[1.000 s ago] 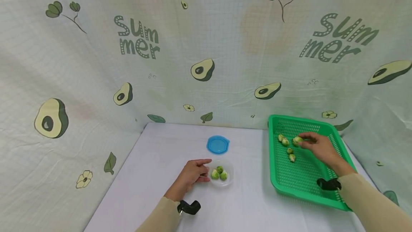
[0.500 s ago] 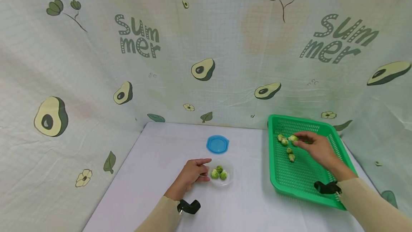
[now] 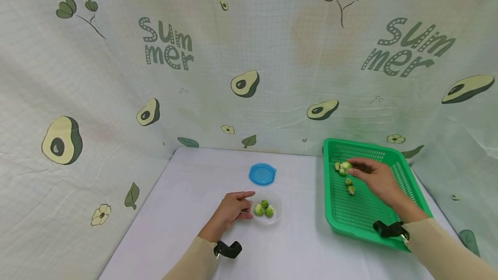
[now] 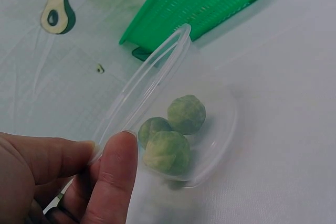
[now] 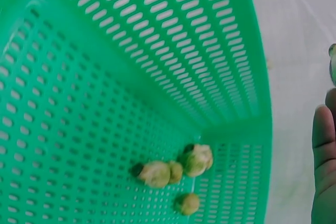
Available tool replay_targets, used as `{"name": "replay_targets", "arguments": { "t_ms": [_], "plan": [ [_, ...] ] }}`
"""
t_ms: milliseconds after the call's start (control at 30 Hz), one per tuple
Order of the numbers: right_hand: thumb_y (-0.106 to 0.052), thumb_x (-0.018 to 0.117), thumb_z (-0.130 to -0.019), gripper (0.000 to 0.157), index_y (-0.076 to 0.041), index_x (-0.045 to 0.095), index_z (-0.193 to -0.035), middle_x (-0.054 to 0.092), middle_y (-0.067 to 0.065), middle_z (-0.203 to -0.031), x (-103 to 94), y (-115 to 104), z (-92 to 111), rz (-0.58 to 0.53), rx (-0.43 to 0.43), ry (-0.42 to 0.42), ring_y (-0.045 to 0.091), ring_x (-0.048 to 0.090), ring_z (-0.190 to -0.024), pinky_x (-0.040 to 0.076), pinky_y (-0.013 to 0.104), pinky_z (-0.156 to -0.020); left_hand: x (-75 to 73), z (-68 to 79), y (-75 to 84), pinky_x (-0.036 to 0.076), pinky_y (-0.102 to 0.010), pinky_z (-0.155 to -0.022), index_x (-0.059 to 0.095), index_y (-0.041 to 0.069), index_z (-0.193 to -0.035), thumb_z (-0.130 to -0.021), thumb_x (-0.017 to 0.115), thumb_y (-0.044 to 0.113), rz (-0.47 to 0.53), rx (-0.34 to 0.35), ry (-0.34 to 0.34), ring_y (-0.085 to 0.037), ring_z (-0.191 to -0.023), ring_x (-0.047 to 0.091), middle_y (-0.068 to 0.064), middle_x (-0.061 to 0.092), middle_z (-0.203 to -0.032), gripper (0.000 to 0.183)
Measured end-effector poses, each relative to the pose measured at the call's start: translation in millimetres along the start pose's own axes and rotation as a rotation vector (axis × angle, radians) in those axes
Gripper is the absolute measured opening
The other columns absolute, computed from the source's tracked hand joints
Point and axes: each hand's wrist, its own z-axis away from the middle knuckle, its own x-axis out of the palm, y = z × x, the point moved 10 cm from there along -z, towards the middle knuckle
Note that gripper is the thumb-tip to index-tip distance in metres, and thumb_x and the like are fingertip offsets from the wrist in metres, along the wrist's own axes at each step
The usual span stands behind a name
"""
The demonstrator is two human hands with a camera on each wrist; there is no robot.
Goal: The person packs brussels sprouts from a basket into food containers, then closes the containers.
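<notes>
My left hand (image 3: 232, 211) pinches the rim of a round clear plastic tub (image 4: 185, 35) between thumb and fingers. The tub stands on the table, and three green Brussels sprouts (image 4: 167, 152) lie together inside it. On the right, my right hand (image 3: 379, 182) is over the green basket and pinches a Brussels sprout (image 3: 346, 165) with thumb and fingertips. That sprout shows only partly at the right edge of the right wrist view, beyond the basket wall. Several loose sprouts (image 5: 156, 174) rest on the basket floor.
A green plastic basket (image 3: 330, 211) with slotted sides occupies the right of the white table (image 3: 202, 176). Behind the tub lies a blue lid (image 3: 262, 174). A printed cloth (image 3: 272, 46) hangs along the back and both sides.
My right hand has moved left over the basket with the sprout, which now overlaps the loose ones in the head view. The left hand and tub have stayed put.
</notes>
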Motion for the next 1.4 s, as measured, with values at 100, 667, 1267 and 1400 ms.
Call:
{"name": "replay_targets", "arguments": {
  "t_ms": [100,667,1267,1400],
  "plan": [
    [-0.027,0.075,-0.101,0.04,-0.006,0.071,-0.134,0.074,-0.013,-0.114,2.6,-10.3,1.1,-0.028,-0.03,0.013,-0.013,0.063,-0.097,0.057,0.012,-0.078,0.2,-0.1,-0.6,0.067,-0.03,-0.072,0.066,0.006,-0.143,-0.1,0.066,0.004,0.006,0.001,-0.005,-0.017,-0.076,0.063,-0.013,0.065,-0.095,0.043],
    [-0.016,0.073,-0.101,0.035,-0.001,0.07,-0.133,0.074,-0.013,-0.11,27.3,-48.0,4.6,-0.173,-0.086,-0.007,-0.003,0.069,-0.095,0.061,0.019,-0.077,0.8,-0.4,-0.5,0.067,-0.03,-0.072,0.066,0.006,-0.144,-0.1,0.065,0.004,-0.004,0.006,-0.004,-0.017,-0.077,0.063,-0.014,0.065,-0.096,0.044],
    [-0.002,0.076,-0.096,0.029,0.006,0.072,-0.123,0.075,-0.014,-0.104,62.3,-76.0,2.4,-0.324,-0.142,-0.022,0.002,0.068,-0.092,0.061,0.018,-0.076,0.0,-1.4,-0.2,0.067,-0.03,-0.072,0.066,0.007,-0.143,-0.1,0.066,0.004,0.008,0.007,-0.011,-0.017,-0.077,0.063,-0.012,0.065,-0.094,0.043],
    [-0.001,0.076,-0.095,0.029,0.007,0.072,-0.123,0.075,-0.014,-0.105,70.2,-81.6,3.8,-0.37,-0.15,-0.035,0.003,0.068,-0.093,0.061,0.017,-0.077,-0.1,-1.2,-0.1,0.067,-0.03,-0.072,0.066,0.006,-0.144,-0.1,0.066,0.004,0.011,0.01,-0.014,-0.016,-0.077,0.063,-0.013,0.065,-0.095,0.043]
  ]
}}
